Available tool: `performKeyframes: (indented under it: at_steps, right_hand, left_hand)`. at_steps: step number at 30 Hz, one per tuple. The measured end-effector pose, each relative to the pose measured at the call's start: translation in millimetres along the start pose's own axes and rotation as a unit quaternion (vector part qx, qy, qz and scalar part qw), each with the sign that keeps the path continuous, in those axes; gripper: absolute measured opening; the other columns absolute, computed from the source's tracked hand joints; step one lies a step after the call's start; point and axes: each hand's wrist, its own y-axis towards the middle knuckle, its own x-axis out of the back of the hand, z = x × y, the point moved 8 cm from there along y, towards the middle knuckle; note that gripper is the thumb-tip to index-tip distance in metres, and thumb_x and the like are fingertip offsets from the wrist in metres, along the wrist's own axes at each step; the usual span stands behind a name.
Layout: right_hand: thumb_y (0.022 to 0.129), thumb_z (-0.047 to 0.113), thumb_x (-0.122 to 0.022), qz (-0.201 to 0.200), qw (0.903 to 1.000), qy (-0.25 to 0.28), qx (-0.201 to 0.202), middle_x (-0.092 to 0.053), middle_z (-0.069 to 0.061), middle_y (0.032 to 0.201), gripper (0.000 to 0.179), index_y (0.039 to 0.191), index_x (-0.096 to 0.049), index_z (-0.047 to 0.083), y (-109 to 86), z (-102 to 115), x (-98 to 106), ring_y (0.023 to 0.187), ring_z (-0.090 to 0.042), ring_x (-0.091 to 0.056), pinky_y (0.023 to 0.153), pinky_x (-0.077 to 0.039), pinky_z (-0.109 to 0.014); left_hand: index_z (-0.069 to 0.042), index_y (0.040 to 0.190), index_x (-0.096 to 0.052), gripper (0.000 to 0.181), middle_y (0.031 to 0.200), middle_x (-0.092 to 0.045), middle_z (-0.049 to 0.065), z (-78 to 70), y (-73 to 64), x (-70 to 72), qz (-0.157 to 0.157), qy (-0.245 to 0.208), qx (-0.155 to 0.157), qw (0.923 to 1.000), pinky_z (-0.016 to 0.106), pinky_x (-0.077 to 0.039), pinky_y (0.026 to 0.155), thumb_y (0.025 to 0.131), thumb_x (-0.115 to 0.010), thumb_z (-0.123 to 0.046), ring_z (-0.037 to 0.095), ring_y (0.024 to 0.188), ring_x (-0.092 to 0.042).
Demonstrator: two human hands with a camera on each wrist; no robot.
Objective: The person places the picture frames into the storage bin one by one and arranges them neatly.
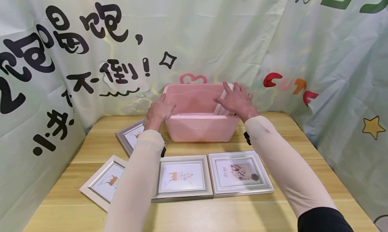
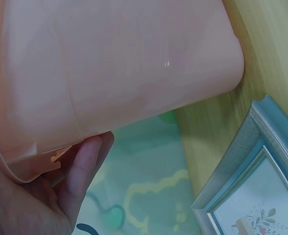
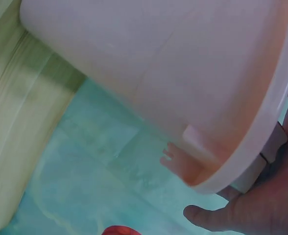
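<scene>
A pink plastic bin [image 1: 202, 129] stands at the back of the table. My left hand [image 1: 159, 112] grips its left end at the rim, and in the left wrist view the fingers [image 2: 83, 171] curl under the rim. Over the right end of the bin, my right hand [image 1: 237, 98] holds the upper part of a white-edged picture frame [image 1: 220, 108] that leans inside. In the right wrist view, two pale frame edges [image 3: 254, 174] show between the rim and the hand, with a dark seam between them. Most of that frame is hidden by the hand and bin.
Several picture frames lie on the wooden table: a silver flower frame [image 1: 240, 173], a deer-print frame [image 1: 183, 178] beside it, a tilted light frame [image 1: 104, 183], and a grey frame [image 1: 131, 135] left of the bin. Printed cloth [image 1: 218, 39] hangs behind.
</scene>
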Motion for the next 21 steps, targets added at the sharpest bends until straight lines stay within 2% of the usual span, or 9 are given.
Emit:
performKeyframes:
  at_steps: [5,9,18,21]
  right_hand:
    - [0.084,0.081,-0.033,-0.001,0.9999,-0.001,0.016,-0.007,-0.018,0.162,0.093,0.156,0.0,0.032,-6.5,-2.0,-1.1,0.147,-0.043,-0.007,0.104,-0.009,-0.079]
    - [0.083,0.08,-0.036,-0.007,0.9994,-0.007,0.032,-0.005,-0.016,0.163,0.094,0.156,-0.001,0.033,-12.8,-1.4,1.0,0.148,-0.042,-0.005,0.104,-0.008,-0.079]
    - [0.079,0.085,-0.037,-0.015,0.9982,-0.026,0.052,-0.001,-0.015,0.164,0.099,0.156,0.002,0.035,-29.2,-3.7,2.8,0.149,-0.042,-0.003,0.104,-0.007,-0.08]
    - [0.079,0.083,-0.038,-0.018,0.998,-0.028,0.054,-0.002,-0.015,0.164,0.099,0.156,0.001,0.034,-36.2,-7.6,2.3,0.149,-0.042,-0.004,0.103,-0.009,-0.081]
  left_hand:
    - [-0.034,0.156,-0.015,0.076,0.155,-0.032,0.021,0.3,-0.6,1.1,0.001,0.006,0.0,1.0,0.051,-0.046,0.095,0.091,-0.04,-0.062,0.044,0.134,-0.041]
    - [-0.034,0.156,-0.015,0.076,0.154,-0.034,0.022,0.5,-0.5,2.3,-0.002,0.009,0.002,1.0,0.047,-0.048,0.085,0.09,-0.04,-0.063,0.043,0.128,-0.047]
    - [-0.033,0.156,-0.014,0.076,0.155,-0.034,0.02,0.4,1.9,1.4,0.001,0.021,0.0,0.9998,0.048,-0.049,0.086,0.09,-0.039,-0.062,0.044,0.132,-0.044]
    - [-0.032,0.156,-0.015,0.076,0.155,-0.034,0.02,-0.5,1.4,0.8,0.0,0.021,-0.003,0.9998,0.051,-0.048,0.091,0.09,-0.039,-0.062,0.044,0.134,-0.042]
